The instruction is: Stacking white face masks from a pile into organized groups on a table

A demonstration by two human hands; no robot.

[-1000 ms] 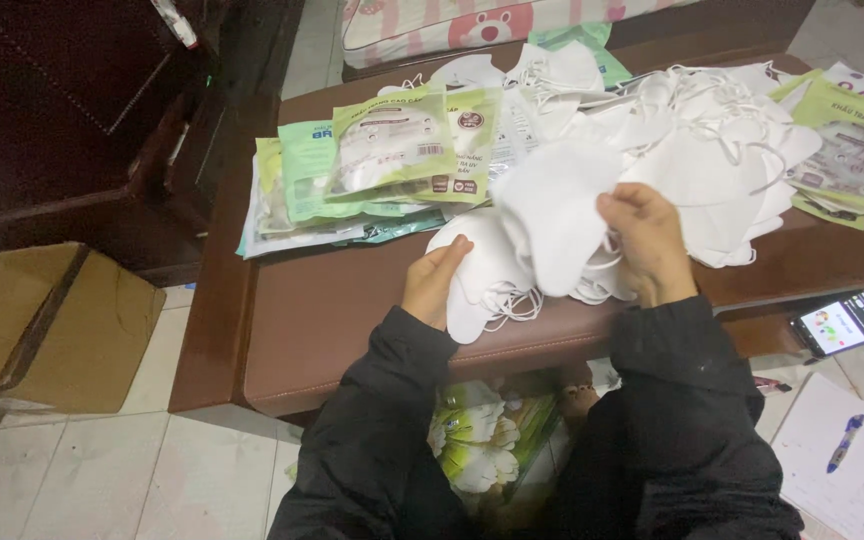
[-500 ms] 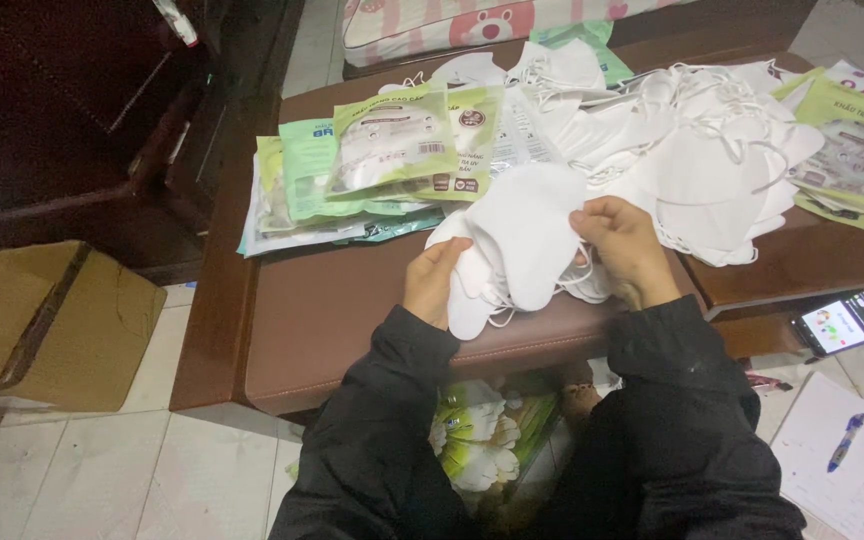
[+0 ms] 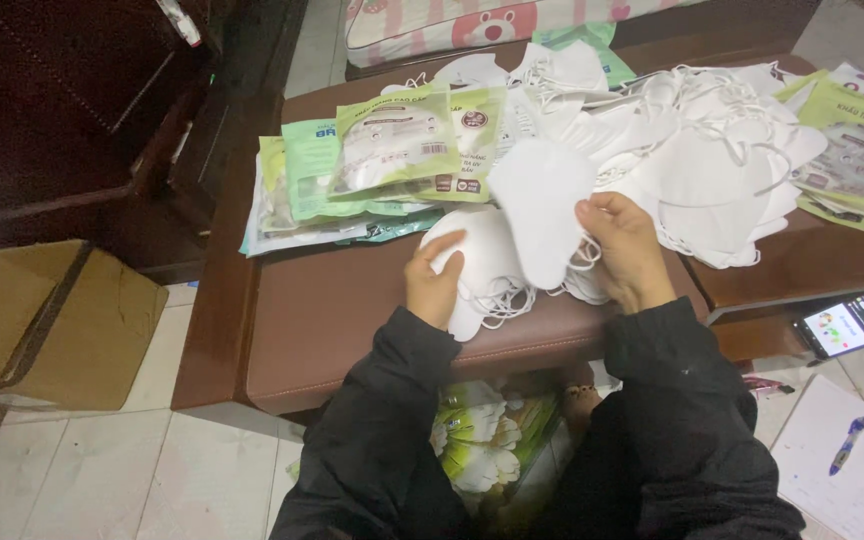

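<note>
My right hand (image 3: 624, 250) pinches a single white face mask (image 3: 542, 205) by its edge and holds it upright above a small stack. My left hand (image 3: 434, 284) rests on that stack of white masks (image 3: 482, 262) at the near edge of the brown table (image 3: 322, 310), steadying it. Thin ear loops trail out from under the stack. Both arms wear dark sleeves.
A big heap of loose white masks (image 3: 712, 160) covers the table's far right. Green mask packets lie at the left (image 3: 382, 160) and far right (image 3: 857, 150). A cardboard box (image 3: 47, 320), a lit phone (image 3: 857, 320), paper with a pen (image 3: 847, 445) and bagged packets (image 3: 482, 445) sit around.
My right hand has lifted one mask off the stack and turned it upright, shifting slightly right. My left hand stays on the stack.
</note>
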